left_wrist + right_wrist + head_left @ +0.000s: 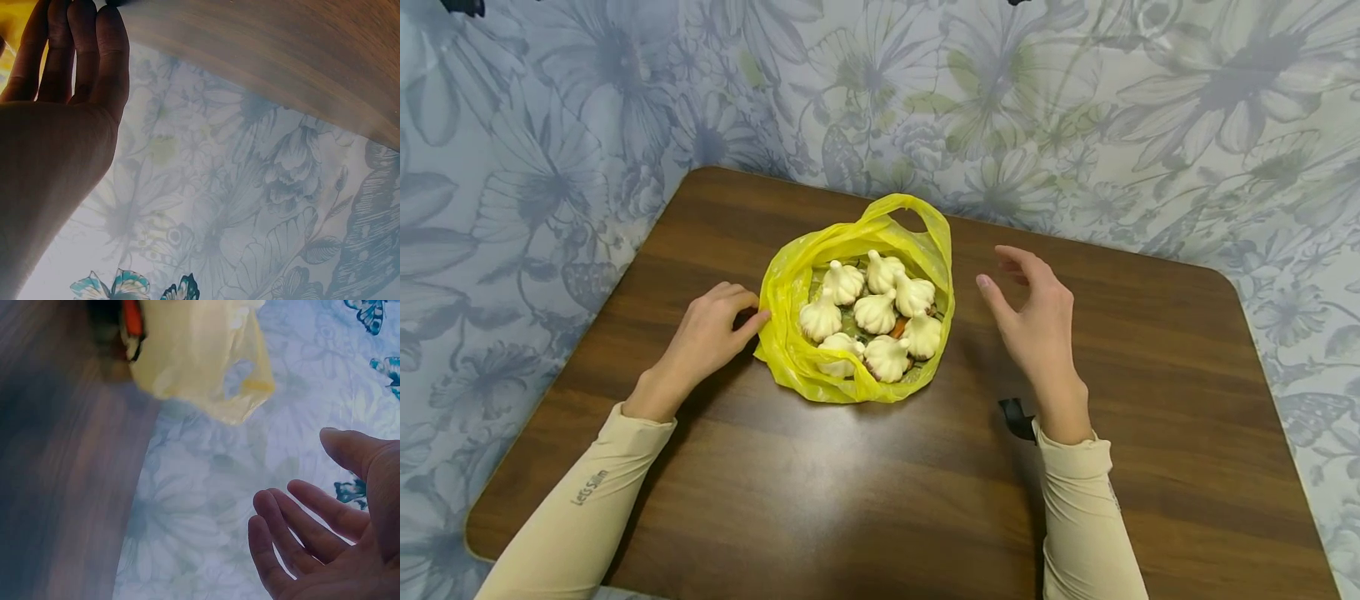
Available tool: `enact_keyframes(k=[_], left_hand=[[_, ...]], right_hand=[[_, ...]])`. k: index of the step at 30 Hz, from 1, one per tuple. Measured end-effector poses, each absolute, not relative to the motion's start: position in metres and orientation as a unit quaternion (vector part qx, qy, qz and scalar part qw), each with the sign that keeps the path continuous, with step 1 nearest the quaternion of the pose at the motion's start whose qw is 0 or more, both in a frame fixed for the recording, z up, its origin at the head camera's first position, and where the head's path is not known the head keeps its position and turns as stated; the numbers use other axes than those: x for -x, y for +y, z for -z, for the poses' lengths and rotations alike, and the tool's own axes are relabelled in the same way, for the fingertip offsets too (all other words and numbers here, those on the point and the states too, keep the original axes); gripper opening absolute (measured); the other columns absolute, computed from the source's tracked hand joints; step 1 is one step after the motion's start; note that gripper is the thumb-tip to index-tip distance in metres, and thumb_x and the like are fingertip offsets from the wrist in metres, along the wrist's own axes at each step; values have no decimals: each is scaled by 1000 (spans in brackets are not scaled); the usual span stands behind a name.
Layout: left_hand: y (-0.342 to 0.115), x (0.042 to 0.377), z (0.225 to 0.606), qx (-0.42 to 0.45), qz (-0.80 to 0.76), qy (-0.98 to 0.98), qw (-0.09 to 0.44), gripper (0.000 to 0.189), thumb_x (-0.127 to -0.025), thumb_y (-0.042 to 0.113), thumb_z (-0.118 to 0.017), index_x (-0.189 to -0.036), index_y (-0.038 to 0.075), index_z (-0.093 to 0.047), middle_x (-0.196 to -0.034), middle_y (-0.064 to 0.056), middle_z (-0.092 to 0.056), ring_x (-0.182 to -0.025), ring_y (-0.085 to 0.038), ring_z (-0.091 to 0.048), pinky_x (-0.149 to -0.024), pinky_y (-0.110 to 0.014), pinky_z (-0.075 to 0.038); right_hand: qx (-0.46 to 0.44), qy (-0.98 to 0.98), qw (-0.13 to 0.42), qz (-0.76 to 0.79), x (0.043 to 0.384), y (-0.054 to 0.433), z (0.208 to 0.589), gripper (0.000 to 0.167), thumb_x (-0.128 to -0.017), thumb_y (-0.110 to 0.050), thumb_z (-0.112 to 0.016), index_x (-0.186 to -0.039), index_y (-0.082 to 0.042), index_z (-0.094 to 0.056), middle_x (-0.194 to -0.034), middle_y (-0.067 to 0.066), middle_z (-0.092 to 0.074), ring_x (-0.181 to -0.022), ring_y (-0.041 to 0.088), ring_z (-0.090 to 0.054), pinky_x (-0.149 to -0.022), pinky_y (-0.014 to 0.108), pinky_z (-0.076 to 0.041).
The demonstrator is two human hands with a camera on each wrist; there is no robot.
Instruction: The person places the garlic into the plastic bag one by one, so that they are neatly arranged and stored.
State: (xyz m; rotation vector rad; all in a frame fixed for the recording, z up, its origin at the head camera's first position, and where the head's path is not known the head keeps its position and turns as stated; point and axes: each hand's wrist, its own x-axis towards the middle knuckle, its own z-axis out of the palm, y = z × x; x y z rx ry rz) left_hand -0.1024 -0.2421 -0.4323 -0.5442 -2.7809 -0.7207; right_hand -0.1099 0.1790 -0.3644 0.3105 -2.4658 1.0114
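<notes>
A yellow plastic bag (790, 367) sits open at the top on the brown table, one handle loop standing up at its back. Inside lie several white garlic bulbs (875, 312) with darker bases. Between them a bit of something orange (898, 327) shows; most of it is hidden. My left hand (711, 325) is at the bag's left rim, thumb and forefinger pinching the plastic. In the left wrist view, that hand's fingers (84, 56) point toward the bag. To the right of the bag, apart from it, my right hand (1033, 308) hovers with fingers spread and nothing held.
The brown wooden table (1150, 375) has rounded corners and stands against floral-patterned covering (880, 100) at the back and sides. A black strap end (1017, 418) sticks out beside the right wrist.
</notes>
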Motion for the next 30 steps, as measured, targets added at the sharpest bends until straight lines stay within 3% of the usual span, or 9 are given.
enact_keyframes(k=[5, 11, 16, 20, 30], left_hand=[[-242, 102, 433, 182, 247, -945, 110, 14, -95, 14, -80, -96, 1, -76, -92, -13, -73, -89, -29, -62, -79, -48, -54], [-242, 99, 433, 179, 246, -947, 103, 14, -96, 16, -79, -95, 2, -75, -91, -11, -71, -86, -28, -59, -77, -45, -52], [-239, 99, 433, 184, 249, -945, 103, 13, -96, 15, -78, -94, 3, -75, -89, -10, -70, -84, -26, -57, -74, -43, -49], [-237, 101, 434, 188, 250, -944, 105, 13, -96, 16, -79, -93, 3, -75, -88, -9, -69, -83, -25, -57, -74, -42, -49], [-241, 100, 433, 188, 249, -943, 116, 14, -95, 15, -80, -93, 3, -75, -88, -10, -70, -82, -26, -58, -73, -43, -50]], right_hand=[[-101, -908, 213, -346, 107, 194, 370, 45, -97, -21, -78, -138, -6, -66, -132, 16, -71, -122, 37, -66, -104, 55, -50], [-111, -926, 165, -321, 101, 206, 381, 54, -99, -21, -76, -149, -9, -59, -156, 13, -55, -142, 39, -53, -112, 62, -42], [-107, -946, 88, -294, 91, 221, 384, 70, -102, -32, -71, -162, -11, -41, -174, 12, -25, -159, 40, -26, -117, 70, -31], [-106, -959, 25, -261, 81, 237, 388, 78, -106, -43, -62, -168, -13, -26, -178, 13, -2, -164, 39, -3, -122, 72, -19], [-83, -964, 58, -246, 56, 264, 401, 75, -110, -47, -51, -168, -9, -21, -177, 19, 2, -162, 48, -2, -120, 77, -11]])
